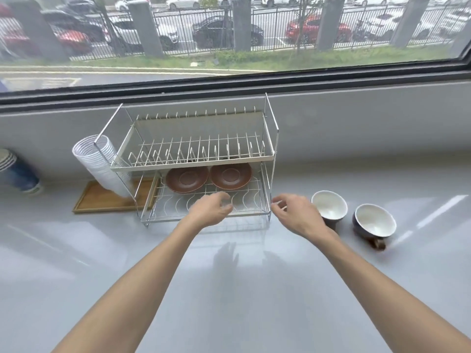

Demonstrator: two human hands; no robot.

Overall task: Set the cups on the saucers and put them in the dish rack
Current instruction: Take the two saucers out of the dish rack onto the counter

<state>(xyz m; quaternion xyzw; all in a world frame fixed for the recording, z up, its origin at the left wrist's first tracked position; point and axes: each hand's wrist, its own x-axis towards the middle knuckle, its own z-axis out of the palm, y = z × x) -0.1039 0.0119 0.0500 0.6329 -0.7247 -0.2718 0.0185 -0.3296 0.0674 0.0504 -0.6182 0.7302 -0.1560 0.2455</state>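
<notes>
Two brown saucers [187, 178] [231, 175] lie side by side on the lower shelf of the wire dish rack [193, 159]. Two cups [329, 206] [374, 221] stand on the grey counter [229, 289], right of the rack. Left hand [210, 208] over the lower shelf's front, fingers loosely curled, empty. Right hand [295, 212] by the rack's front right corner, near the closer cup, part-curled, holding nothing.

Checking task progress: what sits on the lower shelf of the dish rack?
Two brown saucers lie side by side at the back of the dish rack's lower shelf; no cups on them. The upper shelf covers their far edges.
</notes>
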